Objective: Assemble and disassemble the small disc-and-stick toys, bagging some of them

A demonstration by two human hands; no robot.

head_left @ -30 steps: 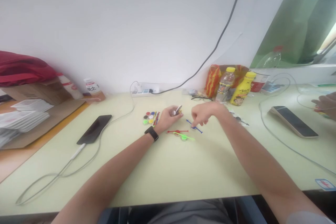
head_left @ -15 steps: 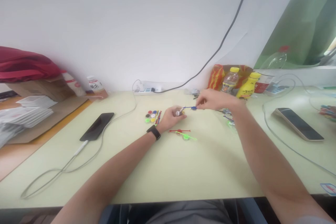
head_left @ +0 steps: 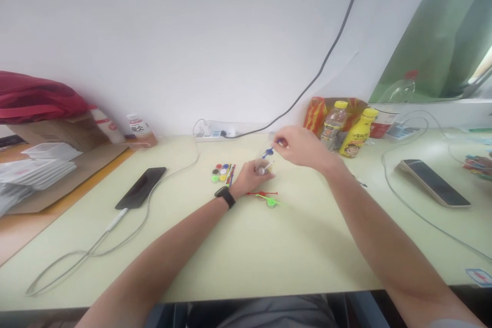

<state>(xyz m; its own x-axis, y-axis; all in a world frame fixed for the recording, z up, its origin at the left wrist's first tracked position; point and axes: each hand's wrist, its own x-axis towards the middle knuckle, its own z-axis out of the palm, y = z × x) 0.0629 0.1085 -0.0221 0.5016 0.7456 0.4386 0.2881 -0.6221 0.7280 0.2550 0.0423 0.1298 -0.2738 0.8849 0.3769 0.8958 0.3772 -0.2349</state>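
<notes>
Now: slim blue spinner (head_left: 269, 151), my right hand (head_left: 302, 147) pinching | left hand (head_left: 251, 177) cupping white arrow (head_left: 269, 166) | nearby: one red spinner (head_left: 262, 195), one green spinner (head_left: 271, 202)

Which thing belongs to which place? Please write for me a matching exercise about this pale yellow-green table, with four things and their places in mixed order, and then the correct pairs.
Things:
1. blue plastic arrow with round centre
2. thin red plastic arrow
3. black watch with dark strap
4. black rectangular phone

Places:
A. around the left wrist
B. at the end of a long pale cable
C. in the fingers of the right hand
D. beside the bright green plastic arrow

Pairs: 1-C, 2-D, 3-A, 4-B
</notes>
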